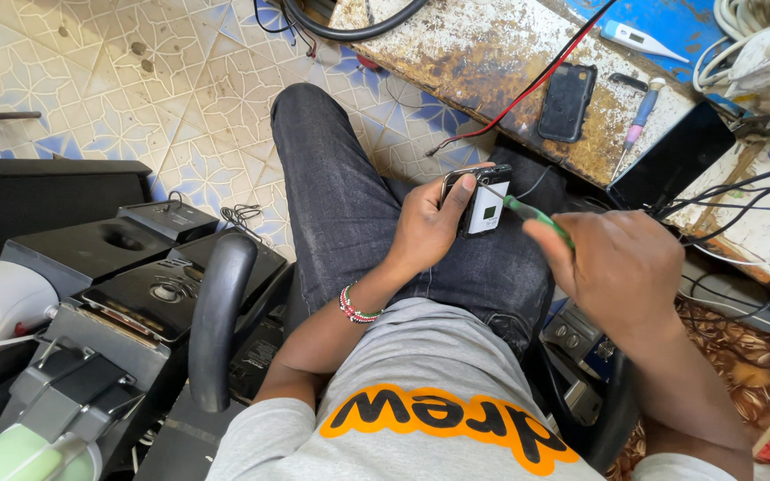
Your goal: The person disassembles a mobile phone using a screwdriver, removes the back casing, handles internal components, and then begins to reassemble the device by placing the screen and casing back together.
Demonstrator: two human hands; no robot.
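Note:
My left hand [430, 223] grips a small opened phone [483, 200] over my lap, thumb laid along its dark upper edge. The phone's inside shows white with a small grey square part. My right hand [621, 272] holds a green-handled tool [536, 218] whose tip touches the phone's right side. A beaded bracelet [356, 307] circles my left wrist. I sit in dark jeans and a grey shirt.
A rusty white workbench [492, 53] runs across the top with a black phone [567, 101], a dark tablet [670, 160], a pen-like tool [642, 111], a thermometer [639, 37] and several cables. Black speakers and stacked electronics [135, 285] crowd the left; tiled floor [135, 80] lies beyond.

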